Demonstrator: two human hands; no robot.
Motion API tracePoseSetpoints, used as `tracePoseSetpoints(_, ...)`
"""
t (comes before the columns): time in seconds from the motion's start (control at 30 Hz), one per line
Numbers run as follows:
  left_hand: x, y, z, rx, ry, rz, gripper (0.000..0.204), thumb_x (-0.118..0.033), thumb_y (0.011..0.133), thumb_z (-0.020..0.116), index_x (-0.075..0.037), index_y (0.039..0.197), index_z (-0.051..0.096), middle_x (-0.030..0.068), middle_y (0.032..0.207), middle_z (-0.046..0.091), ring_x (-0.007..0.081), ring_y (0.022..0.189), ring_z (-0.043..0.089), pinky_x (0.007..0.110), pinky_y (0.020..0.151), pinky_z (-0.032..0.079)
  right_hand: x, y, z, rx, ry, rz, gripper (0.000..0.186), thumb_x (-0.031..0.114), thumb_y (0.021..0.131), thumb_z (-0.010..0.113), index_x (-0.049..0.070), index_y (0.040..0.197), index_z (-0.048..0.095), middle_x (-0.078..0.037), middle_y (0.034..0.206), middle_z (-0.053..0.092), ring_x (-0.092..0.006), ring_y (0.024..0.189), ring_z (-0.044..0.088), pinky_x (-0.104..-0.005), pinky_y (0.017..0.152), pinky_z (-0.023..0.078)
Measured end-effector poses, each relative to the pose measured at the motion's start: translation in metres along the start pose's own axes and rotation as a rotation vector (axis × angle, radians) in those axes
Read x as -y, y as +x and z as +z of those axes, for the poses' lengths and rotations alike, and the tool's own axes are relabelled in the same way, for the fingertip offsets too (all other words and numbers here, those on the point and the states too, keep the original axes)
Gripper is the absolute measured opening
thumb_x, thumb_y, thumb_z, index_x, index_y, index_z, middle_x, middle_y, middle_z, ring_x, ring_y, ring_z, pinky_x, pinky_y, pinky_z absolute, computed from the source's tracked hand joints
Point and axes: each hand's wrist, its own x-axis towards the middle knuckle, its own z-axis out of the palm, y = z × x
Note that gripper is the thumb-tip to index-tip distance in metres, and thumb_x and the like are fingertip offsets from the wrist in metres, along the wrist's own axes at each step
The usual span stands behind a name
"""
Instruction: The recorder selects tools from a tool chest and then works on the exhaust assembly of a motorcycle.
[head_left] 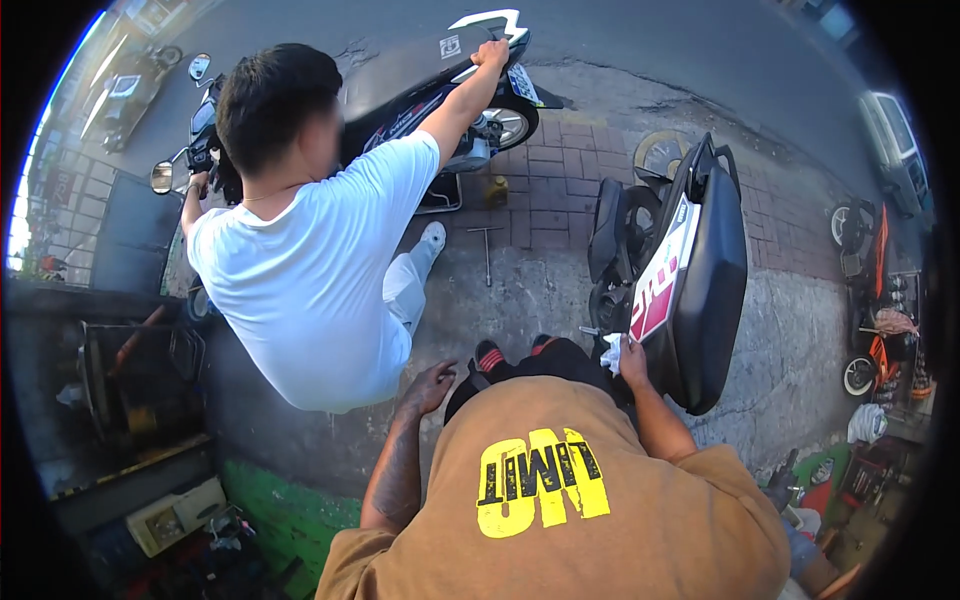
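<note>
My right hand (632, 362) is closed around a crumpled white rag or tissue (611, 354), close to the pink-and-white side panel (662, 280) of a parked scooter. The scooter's long black seat (716, 300) lies just right of that hand. Low by my left thigh, my left hand (434, 388) hangs with its fingers partly stretched and nothing visible in it. Ahead on the left, a person in a white T-shirt (310, 260) grips the white rear grab rail (500, 22) of a dark motorcycle (410, 125), their other hand at its handlebar.
A T-handle wrench (487, 256) lies on the concrete between the two machines, near a small yellow container (496, 191). Shelving with a metal frame (140, 375) stands at the left. Tools and parts crowd the right side, by an orange-and-black bike (880, 360).
</note>
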Motion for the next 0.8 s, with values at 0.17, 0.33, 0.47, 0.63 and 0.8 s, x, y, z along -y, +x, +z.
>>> tracePoseSetpoints(0.17,0.178,-0.088,0.06,-0.279,-0.2,-0.397,0.042,-0.014,0.089,0.054,0.0,0.129,0.056,0.0127,0.089,0.068,0.0184,0.066,0.062,0.033,0.056,0.049,-0.04,-0.011,-0.026,0.327,-0.361,-0.005,0.051,0.042,0.1,0.043,-0.003,0.098,0.067,-0.024,0.095,0.068,-0.0386,0.092,0.066,-0.0459,0.082,0.047)
tracePoseSetpoints(0.33,0.216,-0.182,0.127,-0.161,-0.395,-0.788,0.038,-0.017,0.095,0.049,-0.01,0.131,0.055,0.0092,0.091,0.07,0.0196,0.066,0.063,0.038,0.054,0.047,-0.036,0.02,-0.023,0.498,-0.216,-0.053,0.052,0.044,0.101,0.044,-0.003,0.1,0.067,-0.017,0.088,0.069,-0.0281,0.084,0.066,-0.0407,0.078,0.049)
tracePoseSetpoints(0.47,0.133,-0.182,0.138,-0.138,-0.24,-0.738,0.036,-0.015,0.097,0.048,-0.008,0.132,0.053,0.0113,0.1,0.07,0.021,0.075,0.065,0.037,0.059,0.05,-0.021,0.028,-0.023,0.43,-0.121,-0.11,0.05,0.042,0.1,0.047,-0.004,0.099,0.066,-0.014,0.085,0.07,-0.0225,0.08,0.065,-0.0391,0.076,0.049)
tracePoseSetpoints(0.63,0.096,-0.164,0.143,-0.217,-0.514,-0.322,0.035,-0.019,0.101,0.046,-0.003,0.132,0.051,0.0131,0.107,0.068,0.0234,0.086,0.067,0.034,0.07,0.054,-0.044,0.024,-0.013,0.547,-0.189,-0.075,0.051,0.042,0.1,0.047,-0.005,0.094,0.066,-0.019,0.088,0.07,-0.029,0.084,0.067,-0.0413,0.077,0.049)
tracePoseSetpoints(0.8,0.065,-0.163,0.132,-0.116,-0.391,-0.569,0.036,-0.022,0.1,0.048,-0.003,0.13,0.054,0.0125,0.11,0.068,0.0238,0.093,0.066,0.04,0.076,0.054,-0.089,0.002,-0.012,0.504,-0.242,-0.071,0.05,0.042,0.099,0.046,-0.003,0.101,0.068,-0.023,0.097,0.069,-0.035,0.095,0.067,-0.0425,0.083,0.05)
